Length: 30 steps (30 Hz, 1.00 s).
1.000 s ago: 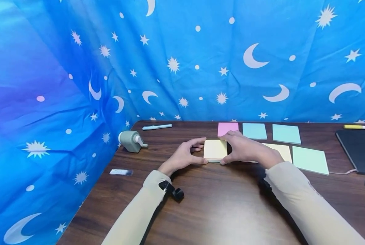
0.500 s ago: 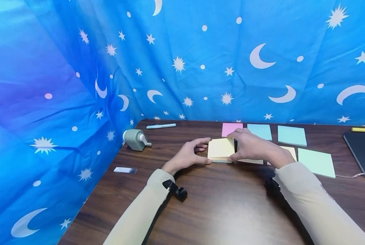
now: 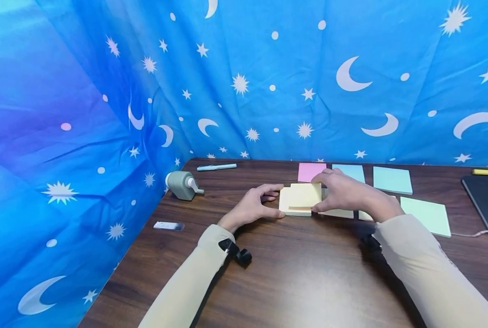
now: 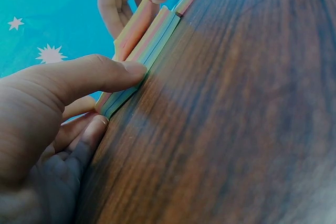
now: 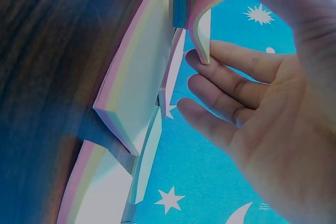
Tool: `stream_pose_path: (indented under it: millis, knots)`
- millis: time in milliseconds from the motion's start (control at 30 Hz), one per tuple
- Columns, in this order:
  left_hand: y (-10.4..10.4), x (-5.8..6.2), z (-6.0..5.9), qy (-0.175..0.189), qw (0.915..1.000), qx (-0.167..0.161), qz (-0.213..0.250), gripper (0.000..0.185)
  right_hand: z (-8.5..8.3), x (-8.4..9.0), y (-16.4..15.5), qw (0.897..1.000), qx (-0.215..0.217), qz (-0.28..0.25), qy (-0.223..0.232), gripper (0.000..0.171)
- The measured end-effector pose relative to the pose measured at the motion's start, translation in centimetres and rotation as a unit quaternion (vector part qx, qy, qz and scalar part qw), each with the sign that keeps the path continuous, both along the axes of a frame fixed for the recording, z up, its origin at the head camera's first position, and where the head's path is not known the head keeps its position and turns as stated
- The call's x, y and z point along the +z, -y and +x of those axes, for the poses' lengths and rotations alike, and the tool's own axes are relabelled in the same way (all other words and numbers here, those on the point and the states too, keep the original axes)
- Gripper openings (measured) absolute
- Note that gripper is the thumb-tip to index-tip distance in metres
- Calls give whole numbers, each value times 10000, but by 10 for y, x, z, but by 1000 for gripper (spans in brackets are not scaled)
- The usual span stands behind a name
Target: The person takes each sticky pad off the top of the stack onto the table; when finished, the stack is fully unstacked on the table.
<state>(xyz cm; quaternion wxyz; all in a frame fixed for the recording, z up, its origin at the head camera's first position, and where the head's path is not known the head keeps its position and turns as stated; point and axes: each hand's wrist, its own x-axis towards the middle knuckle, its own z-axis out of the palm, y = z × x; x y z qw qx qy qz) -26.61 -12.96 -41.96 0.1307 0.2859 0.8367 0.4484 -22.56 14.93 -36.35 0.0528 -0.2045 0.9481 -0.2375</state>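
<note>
A multi-coloured stack of sticky notes (image 3: 284, 204) lies on the dark wooden table (image 3: 293, 264). My left hand (image 3: 250, 208) grips its left end, thumb on the front edge and fingers behind, as the left wrist view also shows. My right hand (image 3: 346, 195) pinches a thinner pad of sticky notes (image 3: 306, 195), yellow on top, between thumb and fingers. That pad sits shifted to the right above the stack. In the left wrist view the pad (image 4: 137, 32) tilts away from the stack; in the right wrist view its end (image 5: 202, 38) bends at my fingertips.
Pink (image 3: 311, 172), blue (image 3: 349, 171), aqua (image 3: 392, 180) and green (image 3: 426, 215) sticky note pads lie behind and right, others partly under my right hand. Left are a green bottle-shaped object (image 3: 181, 185), a pen (image 3: 216, 167) and a small clear strip (image 3: 168, 226). A starry curtain (image 3: 227, 114) borders the table.
The upper pad has slid right and come apart from the stack, with my right hand moving slightly right. My left hand keeps its grip. The head view has turned slightly.
</note>
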Motion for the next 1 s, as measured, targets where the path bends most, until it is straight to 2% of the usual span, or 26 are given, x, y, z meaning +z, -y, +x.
stream_pose_path:
  millis: [633, 833, 1000]
  knots:
    - [3, 1, -5, -52, 10000, -25, -46, 75, 2, 7, -1, 9999, -63, -121, -99, 74]
    - [3, -1, -4, -65, 10000, -44, -55, 74, 8, 9, -5, 9999, -129, -57, -97, 74]
    - [2, 0, -2, -49, 9999, -57, -89, 75, 18, 10, -13, 9993, -118, -110, -339, 75]
